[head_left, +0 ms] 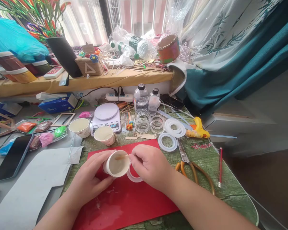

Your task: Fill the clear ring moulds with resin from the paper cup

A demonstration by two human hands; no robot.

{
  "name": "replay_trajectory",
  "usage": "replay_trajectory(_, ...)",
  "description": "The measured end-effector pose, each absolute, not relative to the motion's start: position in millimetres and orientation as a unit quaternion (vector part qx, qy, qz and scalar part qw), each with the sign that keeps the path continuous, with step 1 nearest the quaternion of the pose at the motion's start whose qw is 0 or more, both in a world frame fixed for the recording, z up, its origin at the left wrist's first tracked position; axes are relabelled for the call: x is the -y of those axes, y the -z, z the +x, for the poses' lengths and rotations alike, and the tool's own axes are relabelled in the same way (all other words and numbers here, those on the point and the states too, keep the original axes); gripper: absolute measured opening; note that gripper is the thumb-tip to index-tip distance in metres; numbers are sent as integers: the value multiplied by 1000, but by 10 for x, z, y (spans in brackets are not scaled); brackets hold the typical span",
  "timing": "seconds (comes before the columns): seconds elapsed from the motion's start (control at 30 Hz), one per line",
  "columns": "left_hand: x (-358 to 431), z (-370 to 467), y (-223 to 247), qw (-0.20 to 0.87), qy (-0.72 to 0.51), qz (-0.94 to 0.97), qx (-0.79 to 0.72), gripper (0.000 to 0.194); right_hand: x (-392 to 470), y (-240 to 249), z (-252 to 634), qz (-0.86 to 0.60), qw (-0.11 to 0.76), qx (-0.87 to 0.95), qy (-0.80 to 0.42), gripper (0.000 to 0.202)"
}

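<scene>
A white paper cup (115, 171) is held tilted by my left hand (92, 179), whose fingers and thumb wrap its left side. Pinched in my right hand (150, 164) is a thin wooden stick (122, 157), its far end inside the cup's mouth. Cloudy or clear liquid seems to lie at the bottom of the cup. Under both hands is a red sheet (124, 204). A white ring mold (134, 179) rests on the sheet, partly covered by my right hand. Two more paper cups (104, 135) (79, 127) stand behind the sheet.
Behind are a white scale (107, 118), two clear bottles (141, 99) (154, 102) and several rings (175, 127). Orange-handled scissors (194, 166), a yellow glue gun (198, 128) and a red pencil (220, 166) lie to the right. At left are a phone (13, 156) and white paper (33, 185).
</scene>
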State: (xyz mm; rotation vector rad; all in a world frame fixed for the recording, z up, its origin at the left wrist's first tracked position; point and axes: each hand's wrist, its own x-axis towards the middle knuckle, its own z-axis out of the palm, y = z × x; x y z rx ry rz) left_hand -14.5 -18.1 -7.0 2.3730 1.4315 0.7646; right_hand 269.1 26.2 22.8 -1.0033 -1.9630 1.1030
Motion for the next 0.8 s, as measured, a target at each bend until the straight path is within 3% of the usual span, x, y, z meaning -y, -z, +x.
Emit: replay_trajectory(0.8,192,-154,55,123,-277,820,-486,60,-255,-309,2695,-349,332,768,-423,35)
